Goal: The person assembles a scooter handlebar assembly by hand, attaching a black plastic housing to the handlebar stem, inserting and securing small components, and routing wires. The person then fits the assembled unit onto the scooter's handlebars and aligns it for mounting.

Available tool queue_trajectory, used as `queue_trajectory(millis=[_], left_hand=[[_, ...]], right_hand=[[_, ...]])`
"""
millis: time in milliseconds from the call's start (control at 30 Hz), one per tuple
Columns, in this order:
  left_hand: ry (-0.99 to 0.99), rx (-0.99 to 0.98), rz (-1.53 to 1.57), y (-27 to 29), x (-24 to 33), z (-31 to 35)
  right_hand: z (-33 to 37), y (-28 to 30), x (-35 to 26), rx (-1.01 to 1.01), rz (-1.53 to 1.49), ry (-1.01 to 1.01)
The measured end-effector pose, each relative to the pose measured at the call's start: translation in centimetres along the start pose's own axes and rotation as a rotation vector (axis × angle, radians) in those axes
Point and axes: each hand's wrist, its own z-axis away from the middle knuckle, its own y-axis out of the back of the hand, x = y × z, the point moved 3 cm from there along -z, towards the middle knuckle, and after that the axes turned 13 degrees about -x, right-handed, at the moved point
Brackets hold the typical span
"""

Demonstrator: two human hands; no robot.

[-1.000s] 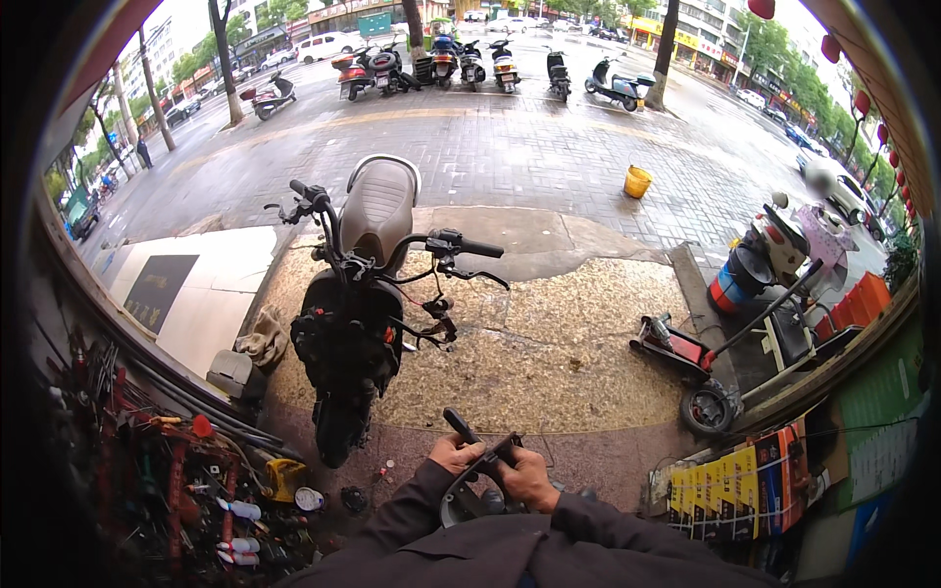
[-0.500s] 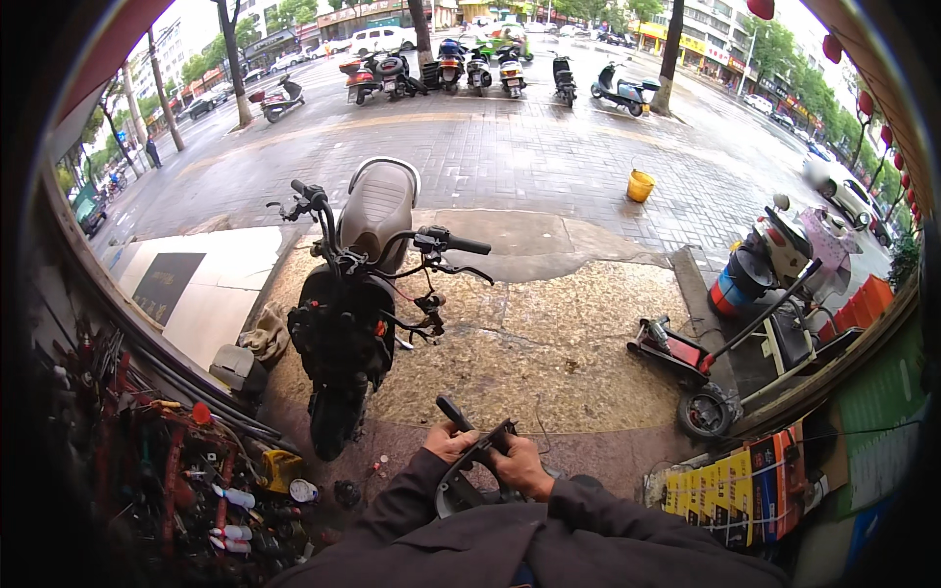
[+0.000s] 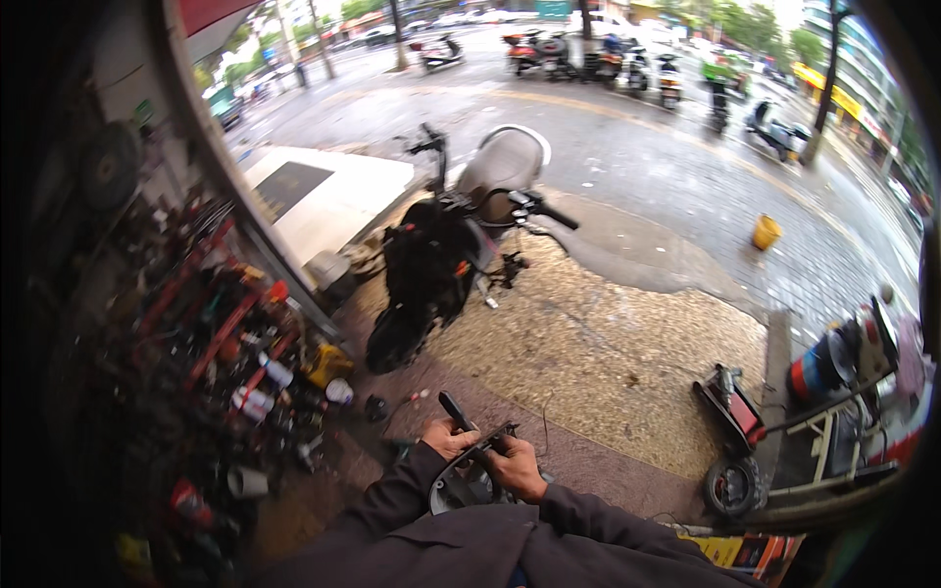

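Two grips, lower centre | left hand (image 3: 449, 439) holds short black bar (image 3: 455, 411), right hand (image 3: 519, 468) curved black plastic-looking part (image 3: 478, 452) | I judge: for steadiness

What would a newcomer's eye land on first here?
The dark two-wheeler with a pale seat, just left of centre, would likely catch the eye first. Next, the yellow bucket on the wet paving toward the upper right. At bottom centre, the left hand and right hand hold a dark curved part.
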Motion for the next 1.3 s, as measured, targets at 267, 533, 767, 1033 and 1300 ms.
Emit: queue_trajectory(millis=[267,533,767,1033,1300], left_hand=[[-0.184,0.266,0.09,-0.6,-2.7,11.4],[-0.231,0.529,0.244,4.9,-7.6,22.9],[-0.228,0.737,0.401,13.1,-14.9,33.6],[-0.307,0.815,0.5,18.2,-17.4,40.0],[-0.214,1.033,0.433,22.5,-17.1,42.9]], right_hand=[[2.3,-7.1,0.4,-0.305,0.142,0.04],[1.8,-19.5,0.7,-0.572,0.149,0.085],[1.3,-34.4,1.9,-0.774,0.234,0.155],[0.2,-43.5,0.8,-0.953,0.265,0.1],[-5.0,-49.1,-0.4,-1.202,0.268,0.038]])
